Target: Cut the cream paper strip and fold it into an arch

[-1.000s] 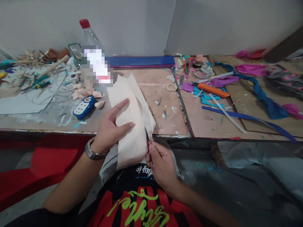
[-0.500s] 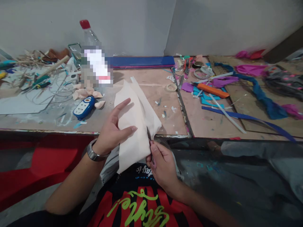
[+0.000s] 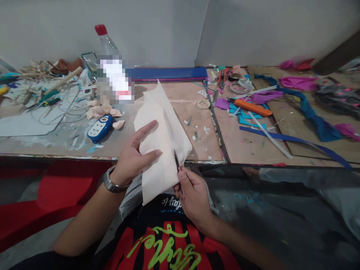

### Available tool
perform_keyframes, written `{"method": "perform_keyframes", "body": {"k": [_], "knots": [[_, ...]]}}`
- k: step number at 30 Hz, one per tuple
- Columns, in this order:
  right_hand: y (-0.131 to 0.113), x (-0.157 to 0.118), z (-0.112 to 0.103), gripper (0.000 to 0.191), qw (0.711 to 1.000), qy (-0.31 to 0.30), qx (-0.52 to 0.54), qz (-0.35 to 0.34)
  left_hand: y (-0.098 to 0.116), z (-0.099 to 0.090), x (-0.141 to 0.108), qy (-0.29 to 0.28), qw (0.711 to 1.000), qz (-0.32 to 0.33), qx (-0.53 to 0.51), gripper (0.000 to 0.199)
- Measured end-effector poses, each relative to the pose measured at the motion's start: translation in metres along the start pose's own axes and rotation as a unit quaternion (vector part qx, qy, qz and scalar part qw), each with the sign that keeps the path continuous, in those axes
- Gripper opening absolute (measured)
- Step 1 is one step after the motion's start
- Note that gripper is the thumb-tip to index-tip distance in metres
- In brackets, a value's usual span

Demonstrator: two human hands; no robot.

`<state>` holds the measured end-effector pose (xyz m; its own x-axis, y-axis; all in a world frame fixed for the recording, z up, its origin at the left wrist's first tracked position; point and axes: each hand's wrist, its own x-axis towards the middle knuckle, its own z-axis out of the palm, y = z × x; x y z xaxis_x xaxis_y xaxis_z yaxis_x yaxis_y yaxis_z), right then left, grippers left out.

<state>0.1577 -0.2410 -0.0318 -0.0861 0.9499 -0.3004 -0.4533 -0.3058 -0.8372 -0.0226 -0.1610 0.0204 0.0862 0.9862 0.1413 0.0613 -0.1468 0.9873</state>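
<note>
A pale cream sheet of crepe-like paper [image 3: 157, 172] stretches from above my lap over the table's front edge. A lengthwise fold or cut edge parts it into two flaps. My left hand [image 3: 136, 152] holds its left side, thumb and index finger spread on top while the other fingers go out of sight beneath. My right hand [image 3: 194, 191] is closed round a pair of scissors [image 3: 176, 159] with pinkish handles, mostly hidden by the fingers. The dark blades point away from me and lie at the paper's split, near its right side.
On the table's left are a blue-and-white power socket [image 3: 100, 128], peach paper petals [image 3: 101, 111], pliers [image 3: 49, 101] and a clear bottle with a red cap [image 3: 101, 29]. To the right lie a tape roll [image 3: 203, 104], an orange cutter knife [image 3: 251, 107] and blue crepe strips [image 3: 312, 112].
The paper's far end has shifted, with the right flap swinging up and left against the other flap. The scissor handles look closer together. Both hands stay in nearly the same place.
</note>
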Motion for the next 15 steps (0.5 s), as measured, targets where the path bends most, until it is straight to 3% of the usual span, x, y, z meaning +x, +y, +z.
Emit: {"method": "perform_keyframes", "body": {"k": [8,15], "knots": [[0.0015,0.0019,-0.0013,0.04,1.0,-0.006,-0.007,-0.016,-0.0018,0.0018,0.0005,0.051,0.998,0.044,0.008,0.062],[0.0023,0.0012,-0.0009,0.04,0.999,-0.022,0.023,0.0,-0.0003,0.0056,-0.0017,0.021,0.999,0.004,-0.023,0.079]]}}
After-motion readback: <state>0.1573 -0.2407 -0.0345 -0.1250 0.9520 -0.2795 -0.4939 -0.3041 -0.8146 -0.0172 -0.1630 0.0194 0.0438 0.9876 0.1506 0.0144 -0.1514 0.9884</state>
